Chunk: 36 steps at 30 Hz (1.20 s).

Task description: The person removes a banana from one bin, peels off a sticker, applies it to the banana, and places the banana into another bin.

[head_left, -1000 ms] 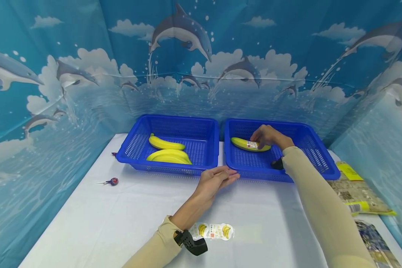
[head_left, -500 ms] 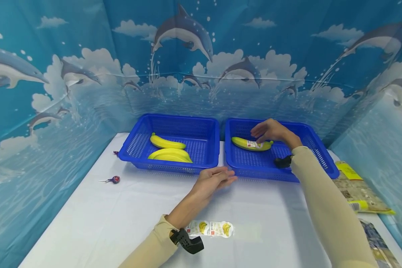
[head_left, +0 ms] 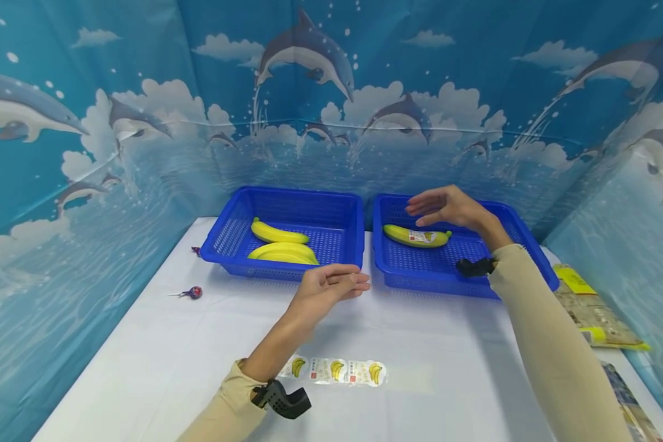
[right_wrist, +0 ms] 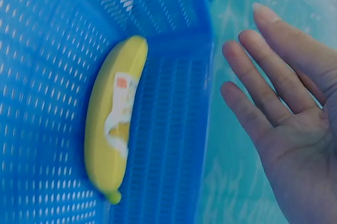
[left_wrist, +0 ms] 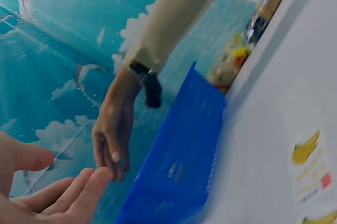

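In the right blue basket (head_left: 436, 281) lies a yellow banana (head_left: 398, 234) with a white sticker (right_wrist: 122, 103) on its side; in the right wrist view part of that sticker looks wrinkled and lifted. Above the banana my right hand (head_left: 453, 209) hovers with fingers extended, touching nothing. My left hand (head_left: 326, 291) is in front of the left blue basket (head_left: 232, 261), fingers loosely extended and holding nothing. Several yellow bananas, one of them (head_left: 279, 234) at the back, rest in the left basket. A strip of banana stickers (head_left: 331, 371) lies on the table beyond my left wrist, partly hidden by it.
A wrapped lollipop (head_left: 195, 292) lies on the white table (head_left: 160, 356) at the left. Packaged bags, one beige and yellow (head_left: 602, 313), line the right edge. A dolphin-print curtain (head_left: 309, 153) stands behind the baskets.
My right hand has let go of the banana's stickered side and risen above it. My left hand has drawn back leftward from the right basket's front edge, uncovering more of the sticker strip.
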Each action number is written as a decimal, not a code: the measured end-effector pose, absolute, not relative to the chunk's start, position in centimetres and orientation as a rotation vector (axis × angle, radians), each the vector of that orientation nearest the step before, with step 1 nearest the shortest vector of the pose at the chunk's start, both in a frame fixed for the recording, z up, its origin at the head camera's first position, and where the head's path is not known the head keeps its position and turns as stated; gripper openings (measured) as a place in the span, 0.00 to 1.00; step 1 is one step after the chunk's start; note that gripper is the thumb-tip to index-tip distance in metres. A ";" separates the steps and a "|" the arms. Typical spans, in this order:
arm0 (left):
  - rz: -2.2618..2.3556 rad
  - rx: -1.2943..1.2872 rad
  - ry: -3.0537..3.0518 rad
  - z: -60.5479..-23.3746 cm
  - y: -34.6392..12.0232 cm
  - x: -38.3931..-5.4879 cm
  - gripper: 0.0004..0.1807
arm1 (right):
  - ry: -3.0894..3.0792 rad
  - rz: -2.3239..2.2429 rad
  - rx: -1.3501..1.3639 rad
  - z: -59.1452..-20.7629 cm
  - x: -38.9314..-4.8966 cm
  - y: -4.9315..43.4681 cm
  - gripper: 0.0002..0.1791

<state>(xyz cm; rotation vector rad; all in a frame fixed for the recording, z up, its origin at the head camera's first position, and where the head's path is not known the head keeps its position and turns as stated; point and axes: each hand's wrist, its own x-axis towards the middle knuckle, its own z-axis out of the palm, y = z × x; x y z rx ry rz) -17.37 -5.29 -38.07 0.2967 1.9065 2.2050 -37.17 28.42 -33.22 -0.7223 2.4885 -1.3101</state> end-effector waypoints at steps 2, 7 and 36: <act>2.226 0.347 1.962 -37.6 -6.3 -17.5 0.19 | 2.474 -1.327 -0.758 -32.9 -36.9 27.8 0.30; 2.264 0.396 2.171 -36.9 -9.1 -18.3 0.17 | 2.444 -1.337 -0.813 -32.5 -36.4 26.0 0.30; 1.930 -0.382 3.003 -37.2 -22.3 -22.8 0.25 | 2.180 -1.358 -1.110 -30.0 -37.8 12.6 0.28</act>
